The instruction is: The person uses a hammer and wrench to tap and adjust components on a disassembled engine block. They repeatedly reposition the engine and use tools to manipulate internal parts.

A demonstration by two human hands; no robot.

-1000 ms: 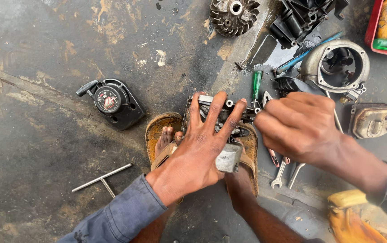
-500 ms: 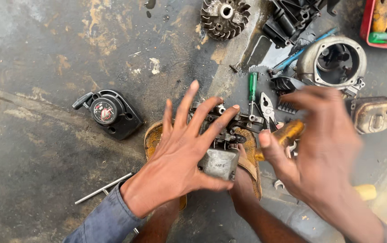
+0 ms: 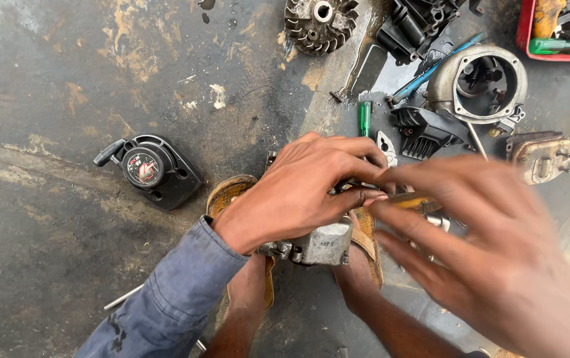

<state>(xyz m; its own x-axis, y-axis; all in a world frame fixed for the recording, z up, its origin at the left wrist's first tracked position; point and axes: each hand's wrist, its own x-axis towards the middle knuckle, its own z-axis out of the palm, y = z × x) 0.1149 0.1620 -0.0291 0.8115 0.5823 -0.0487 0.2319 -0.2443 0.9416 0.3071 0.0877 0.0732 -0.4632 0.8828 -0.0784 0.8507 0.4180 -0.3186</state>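
I see left hand [image 3: 298, 192] curled over grey engine block [image 3: 321, 244], held between sandalled feet on floor. Right hand [image 3: 497, 258] blurred, fingers spread, near yellowish tool [image 3: 412, 201]; grip unclear. Engine mostly stripped: flywheel [image 3: 323, 24], recoil starter [image 3: 149, 169], fan housing [image 3: 477, 83] lie apart.

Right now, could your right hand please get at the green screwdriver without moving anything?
Probably yes: the green screwdriver lies uncovered on the floor beyond the left hand, and the right hand is close, with nothing lying over it.

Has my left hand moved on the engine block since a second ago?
Yes. The left hand has closed from spread fingers into a curled grip, covering the engine block.
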